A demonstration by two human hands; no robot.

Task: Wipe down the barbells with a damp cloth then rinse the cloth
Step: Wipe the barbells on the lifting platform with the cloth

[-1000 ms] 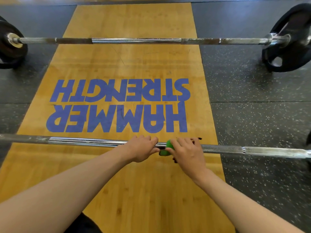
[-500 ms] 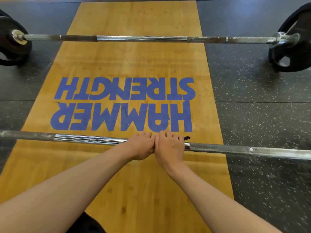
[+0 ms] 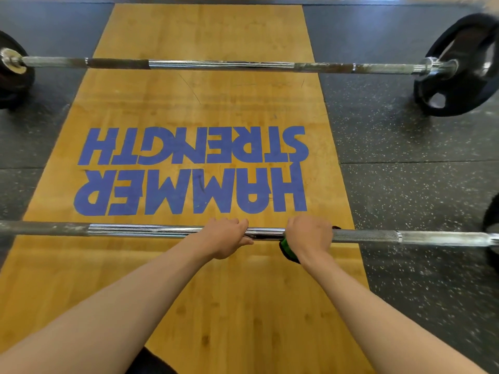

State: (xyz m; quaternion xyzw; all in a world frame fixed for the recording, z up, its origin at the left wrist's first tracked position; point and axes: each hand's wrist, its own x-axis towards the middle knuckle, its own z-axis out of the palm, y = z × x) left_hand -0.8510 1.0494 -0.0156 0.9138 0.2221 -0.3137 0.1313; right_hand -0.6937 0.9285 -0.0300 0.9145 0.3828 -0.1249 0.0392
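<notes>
Cloth peeks from beneath right hand, fingers curled over barbell.

I count two bars: the upper barbell across the top of the frame and the lower barbell across the middle. Three black plates show: one upper left, one upper right, and one cut off at the right edge. There is one green cloth and one wooden platform. My two hands are the left hand and the right hand.

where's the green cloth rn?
Head view: the green cloth is under the right hand, held against the near barbell right of centre; the left hand grips the bar just left of it.
</notes>
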